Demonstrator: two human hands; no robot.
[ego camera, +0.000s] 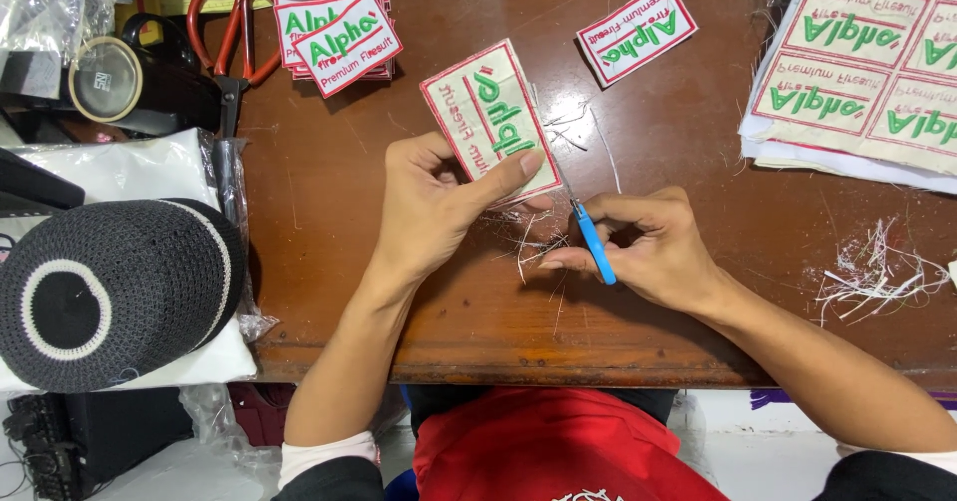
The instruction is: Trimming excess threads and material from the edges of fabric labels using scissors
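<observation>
My left hand [434, 197] pinches a white embroidered patch [488, 117] with a red border and green lettering, thumb on its lower right edge. My right hand [648, 247] grips a small blue-handled thread snipper [595, 244], whose metal tip touches the patch's right edge. Loose white thread trimmings [533, 247] lie on the brown wooden table [329, 262] between the two hands.
A stack of finished patches [334, 22] sits at the top, one single patch [638, 30] to its right. An uncut sheet of patches [867, 62] lies top right, a thread pile [877, 277] at right. Red scissors [234, 37] and a black knitted cap [110, 292] are left.
</observation>
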